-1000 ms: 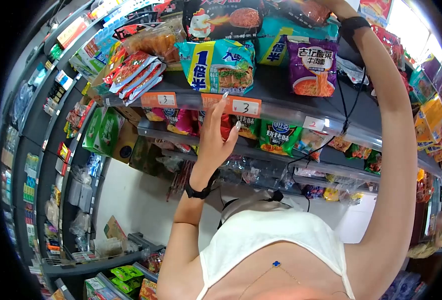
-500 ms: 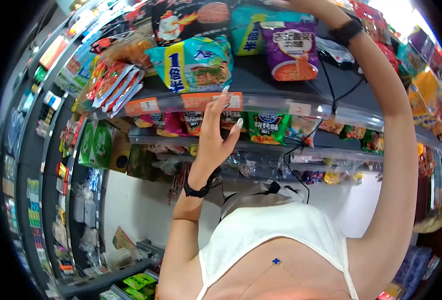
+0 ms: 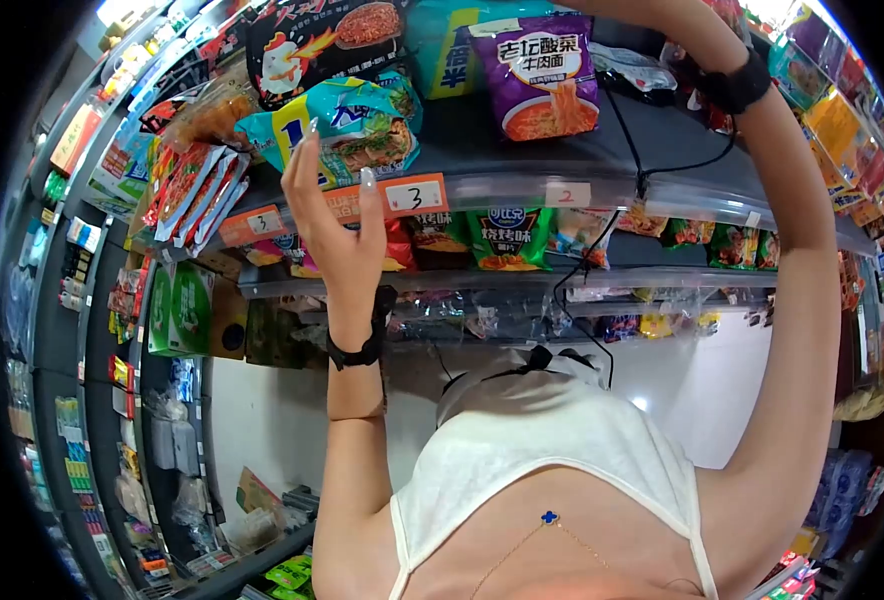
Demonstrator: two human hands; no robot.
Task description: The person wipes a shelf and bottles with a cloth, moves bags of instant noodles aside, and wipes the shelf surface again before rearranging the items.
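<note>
My left hand [image 3: 340, 228] is raised at the front edge of the upper shelf, thumb and fingers spread apart. Its fingertips overlap a teal instant noodle packet [image 3: 367, 140], which leans at an angle on the shelf. My right hand [image 3: 667, 18] reaches over the shelf at the top edge of the view, its fingers out of frame. Below it stands a purple instant noodle packet [image 3: 547, 85]. A second teal packet [image 3: 447, 60] is behind, and a black noodle packet [image 3: 307, 50] with a cartoon chicken rests behind the front teal one.
Price tags [image 3: 414, 195] line the clear shelf lip. A black cable [image 3: 622, 130] hangs across the shelf. Green crisp bags [image 3: 509, 240] fill the shelf below. Red and white packets [image 3: 197, 195] stand at the left, near a green box [image 3: 180, 308]. More stocked shelving runs along both sides.
My left hand has moved left and up to the front teal packet, which now sits more tilted. The view has shifted, and the right hand has slid further out of frame.
</note>
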